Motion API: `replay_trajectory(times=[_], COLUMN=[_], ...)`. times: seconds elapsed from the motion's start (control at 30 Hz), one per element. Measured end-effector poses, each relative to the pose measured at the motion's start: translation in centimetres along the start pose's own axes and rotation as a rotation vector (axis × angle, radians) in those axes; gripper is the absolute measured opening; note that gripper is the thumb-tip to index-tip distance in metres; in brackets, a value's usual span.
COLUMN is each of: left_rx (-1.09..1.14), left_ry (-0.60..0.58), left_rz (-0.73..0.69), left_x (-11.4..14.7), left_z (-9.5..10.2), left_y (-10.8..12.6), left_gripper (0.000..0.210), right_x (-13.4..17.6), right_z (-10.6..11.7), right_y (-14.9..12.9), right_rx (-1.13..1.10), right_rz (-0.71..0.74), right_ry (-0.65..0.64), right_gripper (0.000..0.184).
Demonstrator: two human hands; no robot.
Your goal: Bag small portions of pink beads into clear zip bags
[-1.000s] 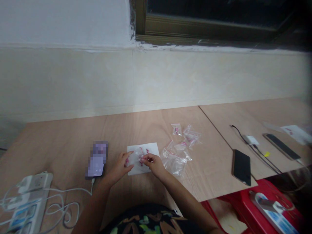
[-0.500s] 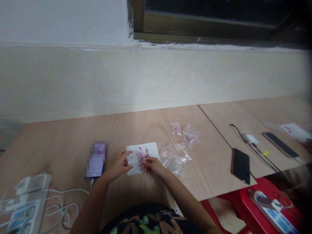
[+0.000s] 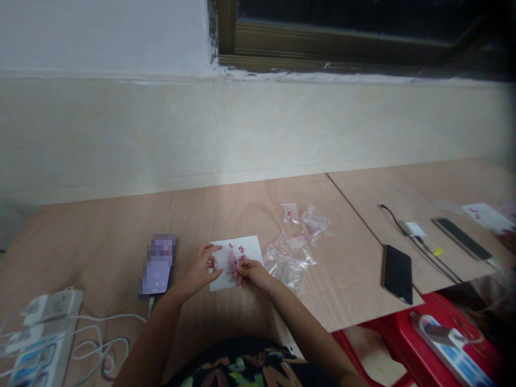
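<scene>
A white sheet of paper point(image 3: 252, 245) lies on the wooden table in front of me, with several small pink pieces point(image 3: 241, 249) on it. Over its left edge is my left hand point(image 3: 203, 269), open, thumb and forefinger spread apart and the other fingers curled. My right hand point(image 3: 250, 272) is closed in a pinch at the paper's lower right, on what looks like a small clear plastic bag point(image 3: 232, 259) with pink inside. Its outline is faint, and the fingertips hide part of it. Right of the paper lie clear zip bags point(image 3: 288, 269), some apparently empty.
Smaller zip bags with pink pieces point(image 3: 289, 214) lie farther back. A lit phone point(image 3: 159, 269) on a cable is at left, near a power strip point(image 3: 48, 333). Dark phones point(image 3: 397, 274) and cables lie right, above a red stool point(image 3: 427, 322).
My left hand's thumb and forefinger have shifted slightly right, with the fingers a little higher. My right hand stays pinched in nearly the same place, and the pink-filled bag looks more upright.
</scene>
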State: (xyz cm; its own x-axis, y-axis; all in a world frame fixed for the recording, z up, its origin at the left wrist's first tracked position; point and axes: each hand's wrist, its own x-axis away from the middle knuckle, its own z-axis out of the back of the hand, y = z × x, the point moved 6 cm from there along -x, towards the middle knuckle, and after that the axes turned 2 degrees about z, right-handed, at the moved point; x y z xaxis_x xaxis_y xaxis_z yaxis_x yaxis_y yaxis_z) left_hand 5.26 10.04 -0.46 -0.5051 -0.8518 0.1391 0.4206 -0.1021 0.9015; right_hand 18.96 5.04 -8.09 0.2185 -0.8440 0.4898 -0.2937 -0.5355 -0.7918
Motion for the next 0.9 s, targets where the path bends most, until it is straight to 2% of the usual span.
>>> replay_trajectory(times=[0.2, 0.4, 0.77, 0.9], left_rx=[0.014, 0.042, 0.058, 0.081], left_ry=[0.028, 0.079, 0.071, 0.115], left_rz=[-0.033, -0.040, -0.063, -0.028], left_x=[-0.25, -0.40, -0.43, -0.59], left_z=[0.25, 0.50, 0.53, 0.87], left_y=[0.30, 0.26, 0.86, 0.57], left_gripper=[0.041, 0.036, 0.030, 0.028], right_x=[0.33, 0.65, 0.88, 0.94], right_z=[-0.40, -0.47, -0.67, -0.82], right_y=[-0.11, -0.44, -0.56, -0.82], right_rx=[-0.055, -0.107, -0.167, -0.209], right_rz=[-0.032, -0.049, -0.054, -0.040], right_ry=[-0.046, -0.037, -0.057, -0.080], right_gripper=[0.037, 0.035, 0.031, 0.031])
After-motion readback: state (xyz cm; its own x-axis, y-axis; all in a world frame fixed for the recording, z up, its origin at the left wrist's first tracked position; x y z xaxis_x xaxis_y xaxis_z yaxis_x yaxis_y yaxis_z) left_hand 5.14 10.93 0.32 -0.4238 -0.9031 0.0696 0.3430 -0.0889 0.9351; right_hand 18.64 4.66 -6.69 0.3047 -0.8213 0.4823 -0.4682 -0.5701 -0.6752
